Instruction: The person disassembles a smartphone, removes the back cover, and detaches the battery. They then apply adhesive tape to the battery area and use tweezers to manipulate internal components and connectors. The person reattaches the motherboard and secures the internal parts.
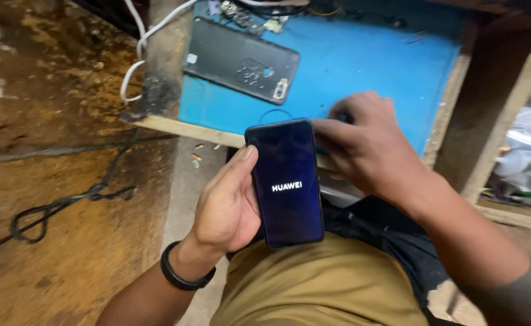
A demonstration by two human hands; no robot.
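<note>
- The left hand is curling around a dark smartphone, thumb lying along its left edge, fingers hidden behind it; the screen is glowing with a white start-up logo.
- The phone is hanging in the air above the person's lap, its top end just over the near edge of the blue surface, not resting on it.
- The right hand is reaching onto the blue mat beside the phone's upper right corner, fingers bent down and close together; whether they are pinching something small I cannot tell, since the fingertips are partly hidden.
- Judging the grip: the phone is being carried by one hand only, so a nudge from the right wrist could be tipping it out toward the knees or the floor.
- The thumb is sitting near the side edge; pressing there could be hitting a button while the screen is starting up.
- A detached dark back cover is lying face-down further back on the mat, well apart from both hands.
- Small circuit parts and white cables are crowding the far left corner; a sweeping sleeve could be dragging them off.
- A black cord is looping across the dirty floor on the left.
- A black wristband is circling the left wrist.
</note>
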